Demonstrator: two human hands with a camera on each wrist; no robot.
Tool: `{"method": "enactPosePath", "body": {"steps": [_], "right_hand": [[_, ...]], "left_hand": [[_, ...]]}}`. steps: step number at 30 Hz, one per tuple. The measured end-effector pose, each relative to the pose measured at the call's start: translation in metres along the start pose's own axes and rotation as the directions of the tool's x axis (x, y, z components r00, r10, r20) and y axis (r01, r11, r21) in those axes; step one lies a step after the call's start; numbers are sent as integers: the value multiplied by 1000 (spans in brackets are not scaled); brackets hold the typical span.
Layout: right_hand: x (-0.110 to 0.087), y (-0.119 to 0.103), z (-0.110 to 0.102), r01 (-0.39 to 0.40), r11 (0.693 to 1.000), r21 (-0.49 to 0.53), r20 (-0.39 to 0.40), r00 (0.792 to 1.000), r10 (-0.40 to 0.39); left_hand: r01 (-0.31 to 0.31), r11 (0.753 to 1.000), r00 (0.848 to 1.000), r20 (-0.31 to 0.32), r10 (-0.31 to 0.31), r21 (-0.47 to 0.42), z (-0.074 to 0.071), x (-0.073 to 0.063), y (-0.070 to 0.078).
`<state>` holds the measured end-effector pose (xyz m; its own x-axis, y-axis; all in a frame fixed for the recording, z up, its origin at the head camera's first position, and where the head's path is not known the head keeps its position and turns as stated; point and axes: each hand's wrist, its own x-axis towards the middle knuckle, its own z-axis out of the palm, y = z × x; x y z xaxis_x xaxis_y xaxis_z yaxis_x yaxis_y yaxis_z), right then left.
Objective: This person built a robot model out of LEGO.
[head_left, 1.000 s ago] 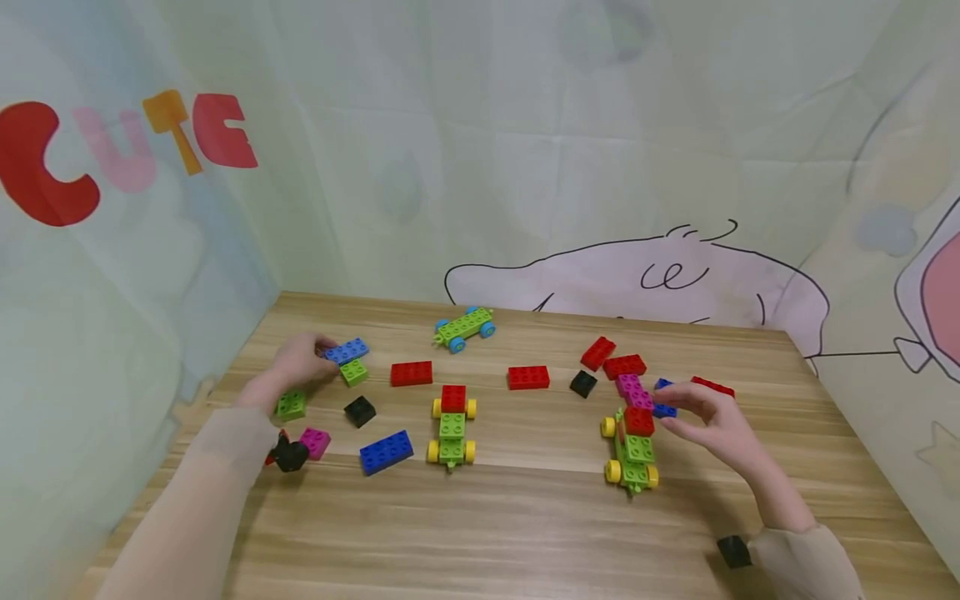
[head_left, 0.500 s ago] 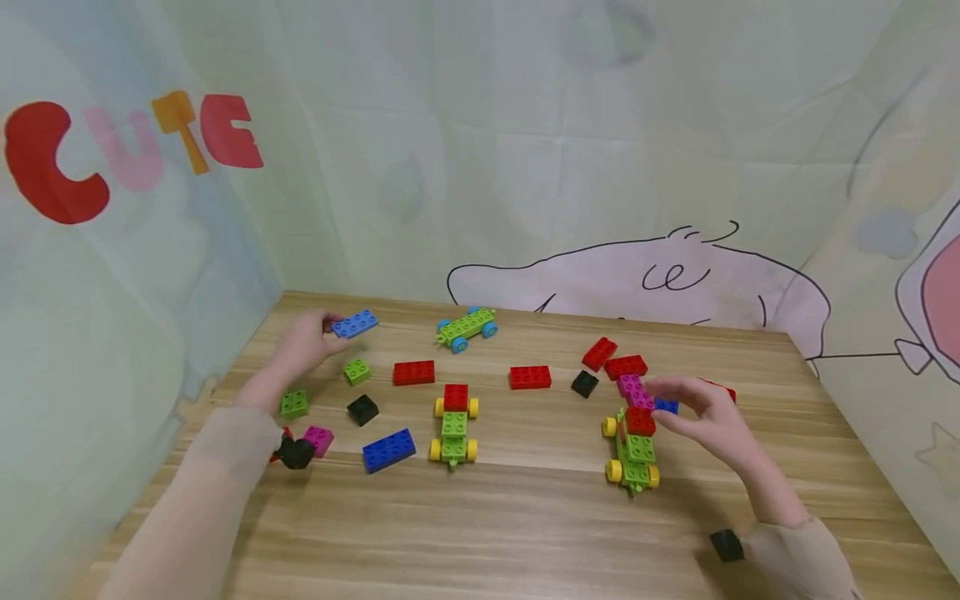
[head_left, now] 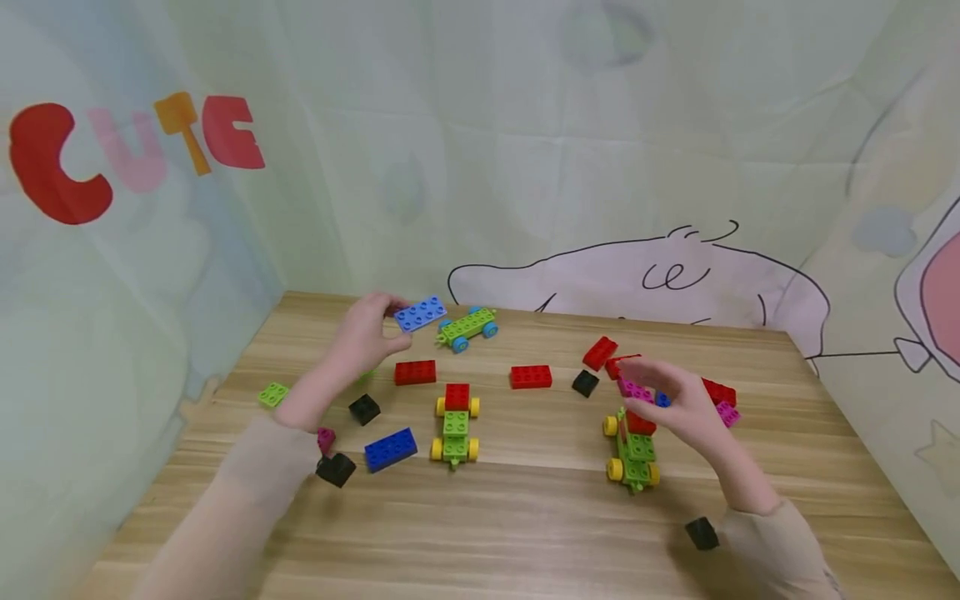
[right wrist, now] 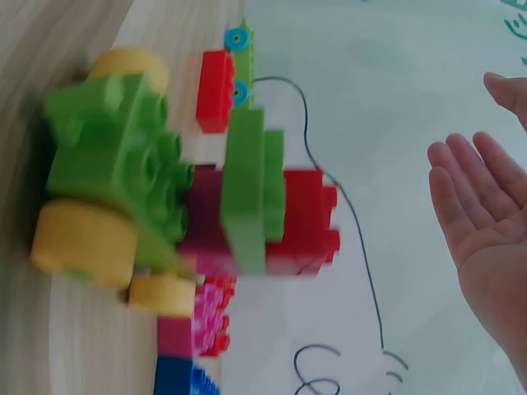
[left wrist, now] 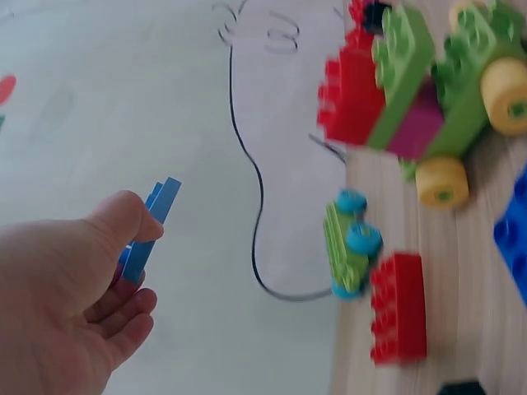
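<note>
My left hand (head_left: 358,340) pinches a thin light-blue building plate (head_left: 422,313) between thumb and fingers, raised off the table. In the left wrist view the plate (left wrist: 158,224) shows edge-on at the fingertips. Just right of it stands a green wheeled base (head_left: 470,327) with blue wheels. My right hand (head_left: 678,402) hovers with spread fingers over the right toy car (head_left: 637,454), holding nothing. That car, green with yellow wheels and a red brick, looks close in the right wrist view, with the hand (right wrist: 486,214) apart from it.
A second yellow-wheeled car (head_left: 455,425) stands mid-table. Around it lie a dark-blue brick (head_left: 391,450), a black brick (head_left: 364,409) and red bricks (head_left: 531,377). Pink bricks (head_left: 636,390) sit behind the right car. A printed cloth (head_left: 480,167) hangs along the table's back edge.
My left hand has lifted the light-blue plate from beside a small green brick and carried it right and away, close to the blue-wheeled base. The right hand has shifted a little left.
</note>
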<state>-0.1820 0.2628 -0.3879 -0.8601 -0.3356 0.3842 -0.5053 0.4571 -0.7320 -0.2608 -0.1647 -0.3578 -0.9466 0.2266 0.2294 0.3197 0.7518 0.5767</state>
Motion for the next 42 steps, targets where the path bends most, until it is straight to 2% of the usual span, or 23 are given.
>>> {"method": "enactPosePath", "body": {"steps": [5,8,16,20,24,30,37,42], "right_hand": [[9,-8,8,21,999,30,6,1000,-21],[13,-12,13,20,1000,14,6,1000,-20],[23,-20,30,66,997,-40,-4,998,-66],[27,-21,40,68,998,4,-14,998,-68],[29,-24,49,87,995,44,-13,996,-86],[30,-33,59,123,992,30,24,992,-123],[27,-35,66,100,995,-8,56,993,-99],[24,-32,68,106,993,-58,61,993,-103]], "left_hand": [[-71,997,997,2,72,-28,11,-6,29],[-113,993,994,0,113,-35,18,-11,43],[-250,968,968,-6,250,-23,38,-22,68],[-301,952,953,3,302,-57,47,-28,77],[-329,938,942,28,333,-109,56,-34,84],[-349,924,928,78,364,-155,67,-40,89],[-317,932,927,149,343,-173,72,-46,96],[-323,931,919,178,352,-173,76,-50,99]]}}
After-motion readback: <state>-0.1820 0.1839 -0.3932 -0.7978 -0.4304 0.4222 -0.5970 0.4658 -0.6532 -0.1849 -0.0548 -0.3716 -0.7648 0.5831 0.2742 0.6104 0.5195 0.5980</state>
